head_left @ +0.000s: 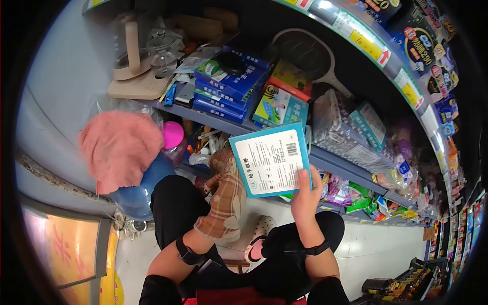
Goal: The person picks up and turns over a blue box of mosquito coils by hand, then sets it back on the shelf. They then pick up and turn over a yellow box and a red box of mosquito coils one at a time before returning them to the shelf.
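In my right hand (pixel 307 197) is a teal-edged box of mosquito coils (pixel 270 160), its white printed side with a barcode facing me. My thumb lies on the lower right corner of the box. A brown plaid cloth (pixel 227 203) covers my left hand (pixel 209 184), left of the box and just below the shelf edge. Most of the left fingers are hidden by the cloth, which seems bunched in them. On the shelf behind the box are a stack of blue boxes (pixel 223 86) and a teal and yellow mosquito coil box (pixel 281 105).
A grey shelf (pixel 218 118) runs across, with an electric swatter (pixel 305 53) at its back. To the left are a beige stand (pixel 133 81), a pink cloth (pixel 122 150) over a blue container (pixel 140 188), and a pink lid (pixel 173 134). Colourful packets (pixel 361 195) fill the lower shelf.
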{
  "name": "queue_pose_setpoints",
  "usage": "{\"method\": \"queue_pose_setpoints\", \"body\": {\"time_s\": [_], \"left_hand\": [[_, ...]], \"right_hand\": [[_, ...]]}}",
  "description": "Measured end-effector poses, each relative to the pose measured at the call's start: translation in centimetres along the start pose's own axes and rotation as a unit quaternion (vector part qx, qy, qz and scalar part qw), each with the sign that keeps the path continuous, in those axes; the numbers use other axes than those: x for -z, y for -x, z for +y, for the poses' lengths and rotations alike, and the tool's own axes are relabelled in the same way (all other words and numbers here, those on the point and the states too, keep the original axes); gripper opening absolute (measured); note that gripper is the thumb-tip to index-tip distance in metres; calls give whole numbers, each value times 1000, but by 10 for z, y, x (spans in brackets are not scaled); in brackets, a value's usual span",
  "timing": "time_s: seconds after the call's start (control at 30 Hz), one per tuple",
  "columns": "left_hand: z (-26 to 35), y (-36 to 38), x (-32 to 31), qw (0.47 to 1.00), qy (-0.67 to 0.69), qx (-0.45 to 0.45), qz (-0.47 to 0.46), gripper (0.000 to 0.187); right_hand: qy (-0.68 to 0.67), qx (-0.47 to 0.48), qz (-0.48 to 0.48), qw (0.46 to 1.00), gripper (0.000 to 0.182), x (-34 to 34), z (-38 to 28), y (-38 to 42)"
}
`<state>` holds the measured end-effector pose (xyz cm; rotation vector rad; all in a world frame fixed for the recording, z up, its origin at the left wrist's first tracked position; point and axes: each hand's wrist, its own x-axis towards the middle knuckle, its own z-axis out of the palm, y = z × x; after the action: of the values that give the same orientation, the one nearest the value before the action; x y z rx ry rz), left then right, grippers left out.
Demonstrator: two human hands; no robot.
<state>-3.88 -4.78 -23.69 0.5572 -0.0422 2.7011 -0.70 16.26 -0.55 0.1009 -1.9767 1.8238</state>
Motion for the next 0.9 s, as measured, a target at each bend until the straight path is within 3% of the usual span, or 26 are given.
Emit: {"method": "queue_pose_setpoints", "body": {"time_s": [0.03,0.1,0.13,0.23,0.37,0.47,0.57,0.67,0.83,0.9], "left_hand": [[2,1,6,1000,-5,2,-20,64],[3,7,1,993,-116,-9,34,60],[1,-8,-58,969,-222,-24,106,56],[-5,-27,-146,861,-455,-13,225,49],[6,-17,-135,951,-222,-69,202,43],[8,-20,-146,964,-126,-93,213,42],[7,-29,-154,989,-109,-51,91,62],[-10,-31,-150,995,-83,-29,37,59],[-37,-26,-123,990,-118,-7,79,56],[-31,-30,-112,978,-183,11,103,54]], "right_hand": [[-11,14,4,1000,33,-4,7,5],[-41,11,-18,999,35,-8,1,12],[-56,12,-27,998,37,-8,-3,13],[-69,-90,-94,989,41,2,0,18],[36,-35,-119,992,36,6,-16,18],[22,-51,-122,991,36,0,-13,28],[-41,-66,-41,996,37,-13,-8,42],[-67,-75,18,995,33,-11,-2,39],[-64,-10,69,996,34,1,-14,16],[55,98,59,992,34,6,-16,18]]}}
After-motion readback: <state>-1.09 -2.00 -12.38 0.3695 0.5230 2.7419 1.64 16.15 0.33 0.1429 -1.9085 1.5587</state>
